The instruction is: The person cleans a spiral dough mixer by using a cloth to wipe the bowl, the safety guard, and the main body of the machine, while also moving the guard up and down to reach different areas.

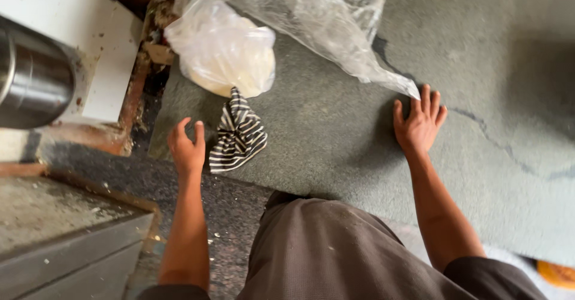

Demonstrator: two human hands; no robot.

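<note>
My left hand (187, 147) hovers with curled, parted fingers beside a black-and-white striped cloth (238, 136) lying on the grey stone slab (335, 132). It holds nothing. My right hand (419, 123) rests flat, fingers spread, on the slab, its fingertips at the corner of a large clear plastic sheet (326, 18). Behind the cloth sits a pale lump of dough wrapped in a thin plastic bag (223, 48).
A steel cylinder (33, 78) and a white block (90, 42) stand at the left. A dark speckled ledge (221, 210) and a grey step (66, 240) lie in front. My knee in brown fabric (335, 252) fills the lower middle. An orange object (557, 274) shows at the lower right.
</note>
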